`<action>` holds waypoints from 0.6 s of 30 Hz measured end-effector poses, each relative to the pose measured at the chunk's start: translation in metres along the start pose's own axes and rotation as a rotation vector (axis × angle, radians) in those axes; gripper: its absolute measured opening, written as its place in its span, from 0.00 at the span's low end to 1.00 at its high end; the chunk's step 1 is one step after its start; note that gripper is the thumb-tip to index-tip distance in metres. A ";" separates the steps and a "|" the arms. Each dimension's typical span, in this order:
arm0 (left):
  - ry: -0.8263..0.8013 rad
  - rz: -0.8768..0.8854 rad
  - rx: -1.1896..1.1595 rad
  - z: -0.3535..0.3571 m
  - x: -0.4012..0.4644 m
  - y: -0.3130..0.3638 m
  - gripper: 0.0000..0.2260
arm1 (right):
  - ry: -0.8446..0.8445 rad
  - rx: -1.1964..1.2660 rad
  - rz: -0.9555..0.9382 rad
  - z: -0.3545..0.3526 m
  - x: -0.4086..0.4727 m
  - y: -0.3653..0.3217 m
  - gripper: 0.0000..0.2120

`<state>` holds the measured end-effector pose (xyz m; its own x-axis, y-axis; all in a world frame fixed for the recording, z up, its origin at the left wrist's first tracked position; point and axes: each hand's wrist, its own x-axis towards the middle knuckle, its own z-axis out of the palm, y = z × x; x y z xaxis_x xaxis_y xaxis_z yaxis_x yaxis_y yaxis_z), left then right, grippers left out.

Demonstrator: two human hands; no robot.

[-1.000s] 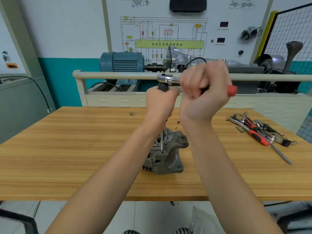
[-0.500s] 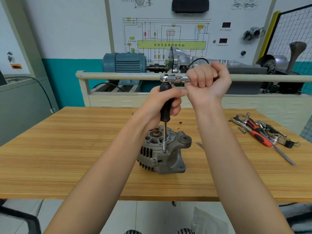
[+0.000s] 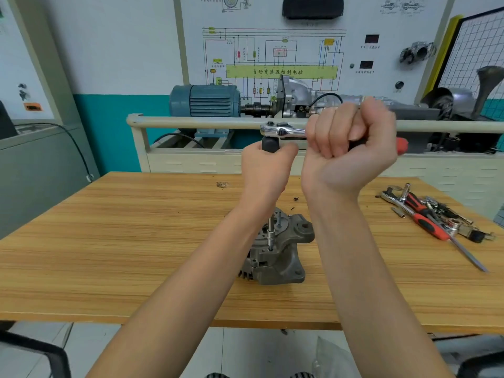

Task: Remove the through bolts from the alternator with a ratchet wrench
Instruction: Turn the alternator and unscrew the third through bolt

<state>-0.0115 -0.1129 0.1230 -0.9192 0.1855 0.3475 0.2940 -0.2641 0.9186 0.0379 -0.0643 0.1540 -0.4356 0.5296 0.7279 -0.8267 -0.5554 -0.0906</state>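
Observation:
A grey alternator (image 3: 281,257) stands on the wooden table (image 3: 109,241), partly hidden behind my left forearm. A thin extension shaft with a socket (image 3: 270,237) stands upright on a bolt at the alternator's top face. My left hand (image 3: 266,173) grips the black handle of that shaft, well above the alternator. A chrome ratchet wrench (image 3: 282,130) sits across the top of the black handle. My right hand (image 3: 349,154) grips the wrench's handle in a fist, and the red handle end (image 3: 402,145) sticks out to the right.
Loose tools lie at the table's right side, among them a red-handled screwdriver (image 3: 428,225) and sockets. Behind the table runs a pale rail (image 3: 191,122) in front of a blue motor (image 3: 204,100) and a training board. Dark chair parts show at the bottom corners.
My right hand has swung the ratchet handle to the right, so its red end shows again. My left hand shifted on the black handle and my forearm hides more of the alternator.

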 end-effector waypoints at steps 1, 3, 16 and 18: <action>0.002 0.010 0.003 0.000 0.000 0.000 0.19 | -0.039 -0.020 -0.060 0.002 -0.004 0.002 0.17; -0.047 0.016 0.001 -0.003 0.000 -0.002 0.19 | -0.052 -0.030 -0.066 0.003 -0.004 0.002 0.17; -0.540 -0.101 -0.153 -0.020 0.013 0.002 0.19 | 0.425 0.388 0.644 -0.048 0.058 0.013 0.21; -0.464 -0.080 -0.114 -0.018 0.011 0.001 0.22 | 0.415 0.397 0.632 -0.048 0.056 0.013 0.21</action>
<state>-0.0259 -0.1279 0.1244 -0.7161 0.6053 0.3476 0.1724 -0.3293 0.9284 -0.0140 -0.0107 0.1605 -0.9323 0.1934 0.3055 -0.2319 -0.9681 -0.0947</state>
